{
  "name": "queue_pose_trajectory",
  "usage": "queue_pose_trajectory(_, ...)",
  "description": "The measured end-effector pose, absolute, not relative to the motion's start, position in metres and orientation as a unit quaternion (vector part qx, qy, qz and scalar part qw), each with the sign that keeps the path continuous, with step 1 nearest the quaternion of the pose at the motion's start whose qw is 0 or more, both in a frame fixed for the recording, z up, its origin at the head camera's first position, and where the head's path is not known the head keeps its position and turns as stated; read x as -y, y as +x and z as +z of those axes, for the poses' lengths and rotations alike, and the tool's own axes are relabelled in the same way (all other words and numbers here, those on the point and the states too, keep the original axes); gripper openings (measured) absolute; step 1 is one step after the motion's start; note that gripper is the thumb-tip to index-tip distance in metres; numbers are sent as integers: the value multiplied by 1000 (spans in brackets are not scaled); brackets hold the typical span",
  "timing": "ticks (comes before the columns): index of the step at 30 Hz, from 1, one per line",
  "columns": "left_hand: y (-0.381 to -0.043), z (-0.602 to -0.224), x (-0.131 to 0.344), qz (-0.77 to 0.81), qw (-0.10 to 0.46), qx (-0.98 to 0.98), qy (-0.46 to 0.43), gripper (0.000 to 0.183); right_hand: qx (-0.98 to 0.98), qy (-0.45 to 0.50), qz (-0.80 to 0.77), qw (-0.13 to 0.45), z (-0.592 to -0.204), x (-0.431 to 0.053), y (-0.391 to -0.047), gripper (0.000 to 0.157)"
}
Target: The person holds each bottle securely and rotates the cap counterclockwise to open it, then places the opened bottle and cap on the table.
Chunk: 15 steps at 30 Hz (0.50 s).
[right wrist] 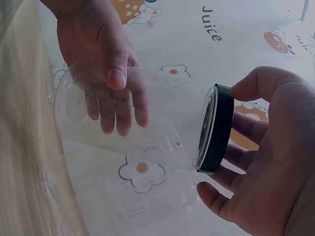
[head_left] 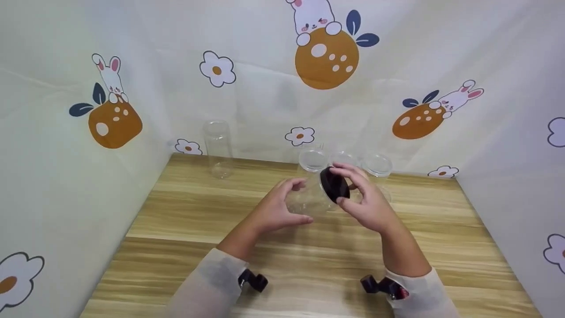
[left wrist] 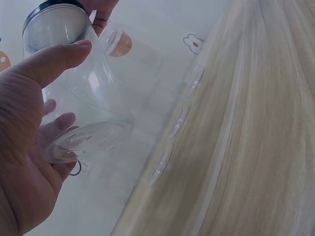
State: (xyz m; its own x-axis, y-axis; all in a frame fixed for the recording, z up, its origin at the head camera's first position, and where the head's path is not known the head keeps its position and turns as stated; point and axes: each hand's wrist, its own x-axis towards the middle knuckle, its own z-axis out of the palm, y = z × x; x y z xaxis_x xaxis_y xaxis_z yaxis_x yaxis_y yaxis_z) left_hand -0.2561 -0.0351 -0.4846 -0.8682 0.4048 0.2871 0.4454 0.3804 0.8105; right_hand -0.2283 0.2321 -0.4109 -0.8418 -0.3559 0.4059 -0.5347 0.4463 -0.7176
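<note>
A clear cylindrical jar point(head_left: 311, 198) is held tilted above the wooden table, its mouth end toward the right. My left hand point(head_left: 278, 207) grips the jar's body, thumb on one side and fingers on the other. At the mouth sits a black lid point(head_left: 336, 185), which my right hand point(head_left: 368, 203) holds by its rim between thumb and fingers. The right wrist view has the lid point(right wrist: 220, 130) edge-on against the jar point(right wrist: 162, 108). From the left wrist, the jar's round base point(left wrist: 88, 140) shows near the left palm.
Behind the hands, several clear jars stand in a row near the back wall, including a left one point(head_left: 313, 160) and a right one point(head_left: 378, 165). A taller-looking clear jar point(head_left: 218, 148) stands apart at the back left. Patterned cloth point(head_left: 265, 101) encloses the wooden table point(head_left: 185, 212).
</note>
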Motion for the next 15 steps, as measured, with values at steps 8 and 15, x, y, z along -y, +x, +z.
queue_pose_trajectory(8, -256, -484, 34, -493, 19, 831, -258, 99, 875, 168, 439, 113, -409, -230, -230, 47)
queue_pose_trajectory(15, -256, -484, 35, -494, 20, 830, -259, 98, 892, 144, 422, 76, -410, -229, -232, 55)
